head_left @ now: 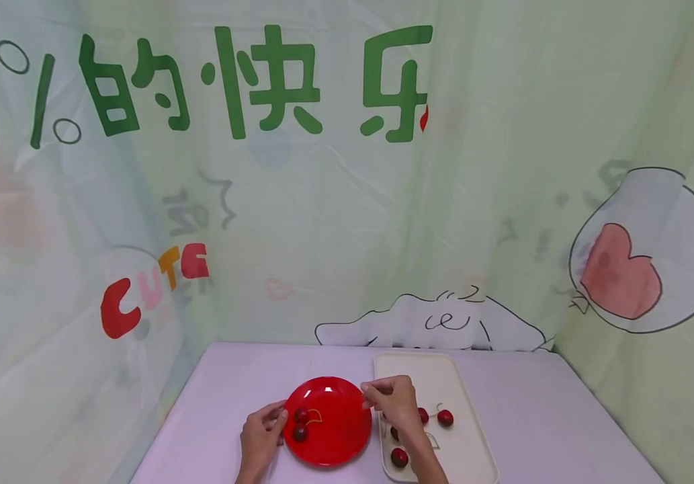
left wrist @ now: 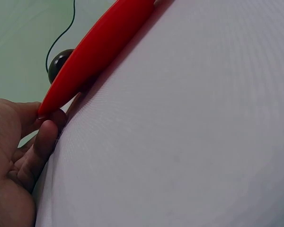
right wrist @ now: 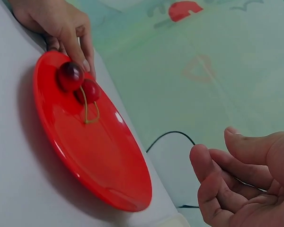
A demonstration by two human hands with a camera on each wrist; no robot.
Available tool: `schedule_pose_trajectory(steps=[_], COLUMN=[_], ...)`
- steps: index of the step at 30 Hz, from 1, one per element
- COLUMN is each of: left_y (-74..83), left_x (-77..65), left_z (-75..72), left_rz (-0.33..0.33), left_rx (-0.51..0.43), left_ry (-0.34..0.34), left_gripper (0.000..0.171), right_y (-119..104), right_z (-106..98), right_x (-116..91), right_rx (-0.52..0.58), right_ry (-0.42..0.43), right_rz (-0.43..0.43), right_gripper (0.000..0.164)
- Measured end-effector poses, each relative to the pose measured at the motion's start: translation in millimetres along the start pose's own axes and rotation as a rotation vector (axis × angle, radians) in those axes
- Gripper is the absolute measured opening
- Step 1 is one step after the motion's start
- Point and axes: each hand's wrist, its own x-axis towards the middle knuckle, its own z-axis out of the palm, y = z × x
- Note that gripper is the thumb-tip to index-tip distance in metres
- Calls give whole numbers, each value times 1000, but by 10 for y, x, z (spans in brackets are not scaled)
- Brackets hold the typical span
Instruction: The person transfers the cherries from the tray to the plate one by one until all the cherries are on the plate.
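Observation:
My left hand (head_left: 258, 435) grips the left rim of a round red plate (head_left: 339, 431), thumb on top and fingers beneath in the left wrist view. Near that rim, on the plate, lie a dark cherry (head_left: 300, 432) and a redder cherry (right wrist: 91, 91) with thin green stems. The left wrist view catches just one dark cherry (left wrist: 59, 66) behind the plate's edge. Over the plate's right edge hovers my right hand (head_left: 396, 402). Its fingers (right wrist: 209, 198) are loosely bent, the thumb stands apart from them, and nothing shows between.
Right of the plate, a cream tray (head_left: 467, 449) holds several cherries, among them one at the right (head_left: 445, 418) and one near the front (head_left: 399, 458). My right forearm hides part of the tray. A printed curtain (head_left: 334, 255) hangs behind the pale tabletop (head_left: 540, 417).

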Motion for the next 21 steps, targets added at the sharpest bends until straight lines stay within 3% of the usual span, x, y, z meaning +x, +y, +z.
schedule_pose_trajectory(steps=[10,21], left_y=[82,94], left_x=[-34,-61], left_z=[-62,-38], left_rz=[39,15], left_rx=[1,6], left_ry=[11,7], left_gripper=[29,30], right_y=[108,302], right_z=[-267,-572], right_x=[15,6], right_rx=[20,-16], right_ry=[88,156], right_rz=[23,57], right_gripper=[27,26])
